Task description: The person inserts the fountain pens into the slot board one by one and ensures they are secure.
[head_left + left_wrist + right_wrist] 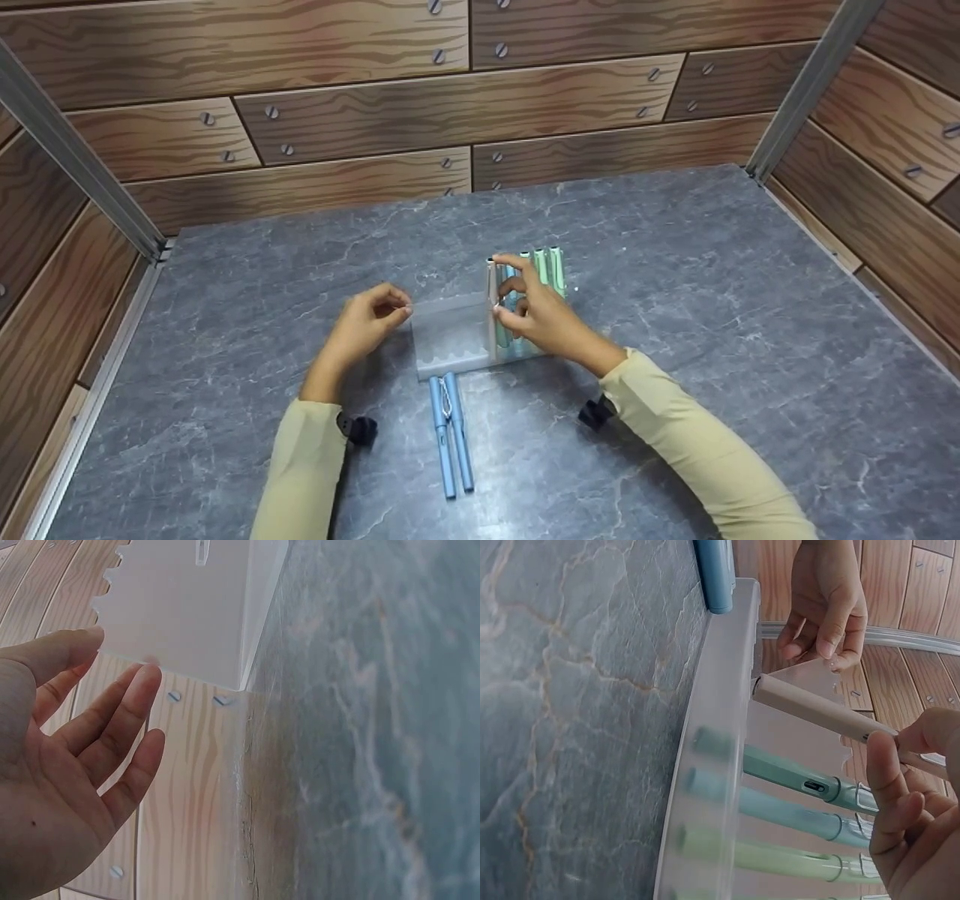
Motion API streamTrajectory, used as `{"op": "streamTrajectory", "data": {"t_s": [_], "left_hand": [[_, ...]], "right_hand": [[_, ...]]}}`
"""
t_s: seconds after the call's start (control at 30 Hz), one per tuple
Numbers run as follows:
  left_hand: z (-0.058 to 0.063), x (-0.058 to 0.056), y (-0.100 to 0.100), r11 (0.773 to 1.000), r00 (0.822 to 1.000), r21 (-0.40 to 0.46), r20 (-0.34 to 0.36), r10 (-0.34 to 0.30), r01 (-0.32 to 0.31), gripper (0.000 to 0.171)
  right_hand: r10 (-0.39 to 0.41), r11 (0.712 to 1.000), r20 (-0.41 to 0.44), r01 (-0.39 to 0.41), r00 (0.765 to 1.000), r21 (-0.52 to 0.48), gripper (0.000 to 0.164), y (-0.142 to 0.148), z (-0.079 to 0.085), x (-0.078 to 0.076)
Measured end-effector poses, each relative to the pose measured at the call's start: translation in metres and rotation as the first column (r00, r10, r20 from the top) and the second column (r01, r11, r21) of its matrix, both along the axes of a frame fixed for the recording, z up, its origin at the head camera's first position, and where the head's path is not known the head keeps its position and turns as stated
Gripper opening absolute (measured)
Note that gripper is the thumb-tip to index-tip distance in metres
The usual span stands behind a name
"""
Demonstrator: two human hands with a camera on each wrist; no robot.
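A clear plastic pen rack (450, 334) with a notched edge stands on the table between both hands. My left hand (367, 322) pinches its upper left corner with thumb and fingertips; the other fingers (124, 712) are spread in the left wrist view. With thumb and fingers, my right hand (544, 315) grips a beige pen (810, 705), which tilts over the rack with its lower end near the front ledge. Beside it, a dark green pen (780, 771), a light blue pen (795, 814) and a light green pen (780, 859) lie in the rack.
Two blue pens (451, 435) lie side by side on the grey marbled table (225, 337), in front of the rack. More green pens (555, 270) sit at the rack's right end. Wood-patterned walls (360, 112) with metal corner posts enclose the table.
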State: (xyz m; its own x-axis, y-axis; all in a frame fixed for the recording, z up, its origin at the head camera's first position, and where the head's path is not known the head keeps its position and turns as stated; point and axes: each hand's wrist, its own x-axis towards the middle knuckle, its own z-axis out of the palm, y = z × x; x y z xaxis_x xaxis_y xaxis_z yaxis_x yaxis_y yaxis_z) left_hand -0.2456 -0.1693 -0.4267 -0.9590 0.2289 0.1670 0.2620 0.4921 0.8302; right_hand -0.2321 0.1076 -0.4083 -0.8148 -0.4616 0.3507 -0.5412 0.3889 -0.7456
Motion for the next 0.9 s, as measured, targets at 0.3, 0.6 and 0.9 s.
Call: {"op": "streamTrajectory", "data": {"t_s": [0.3, 0.6, 0.9], "left_hand": [[-0.0003, -0.0004, 0.0002, 1.000, 1.000, 0.000, -0.006, -0.008, 0.008, 0.008], [-0.0012, -0.0010, -0.0002, 1.000, 1.000, -0.011, -0.013, -0.004, 0.003, 0.008], [-0.0012, -0.0006, 0.0001, 1.000, 1.000, -0.012, -0.008, 0.001, -0.001, 0.008]], "right_hand": [[-0.047, 0.999, -0.020, 0.047, 0.999, 0.009, 0.063, -0.0012, -0.0009, -0.0017], [-0.064, 0.998, -0.131, 0.065, 0.989, 0.006, 0.062, -0.0057, -0.0066, -0.0031], [-0.086, 0.996, -0.164, 0.086, 0.983, -0.007, 0.063, -0.0062, -0.0092, -0.0040]]}}
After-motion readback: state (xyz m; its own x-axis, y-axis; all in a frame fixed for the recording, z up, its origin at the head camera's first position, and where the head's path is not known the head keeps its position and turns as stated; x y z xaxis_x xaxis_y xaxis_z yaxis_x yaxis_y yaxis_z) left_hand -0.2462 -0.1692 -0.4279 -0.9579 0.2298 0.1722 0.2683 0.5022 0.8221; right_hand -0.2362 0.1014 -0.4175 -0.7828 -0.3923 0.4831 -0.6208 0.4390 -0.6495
